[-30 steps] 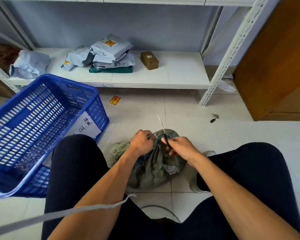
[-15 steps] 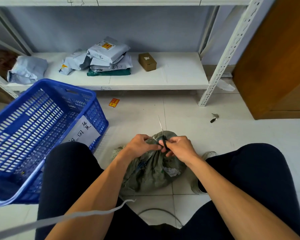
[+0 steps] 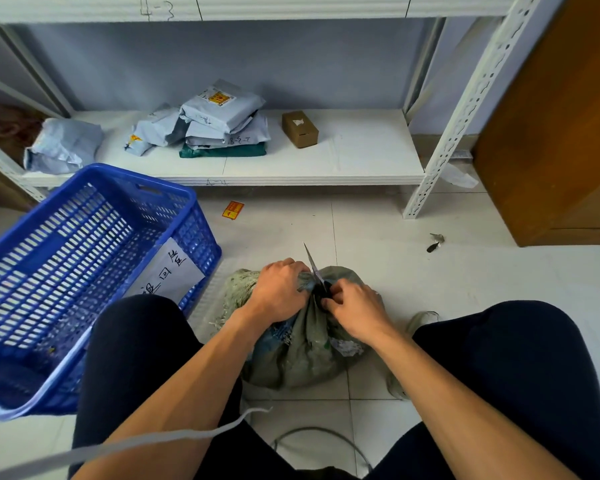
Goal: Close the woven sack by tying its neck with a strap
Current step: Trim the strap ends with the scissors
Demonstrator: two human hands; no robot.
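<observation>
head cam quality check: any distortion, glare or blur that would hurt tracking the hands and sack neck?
Head view: wide-angle distortion makes the shelf post lean hard. The light is soft and even, with only a mild sheen on the floor tiles. The left hand, right hand and woven sack are sharp. A pale cord close to the lens is blurred.

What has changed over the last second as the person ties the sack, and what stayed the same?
The right hand edged in toward the left hand at the neck of the sack, pinching the strap. Nothing was let go: the left hand keeps gripping the neck, the strap's tail points up, the blue basket stays put.
</observation>
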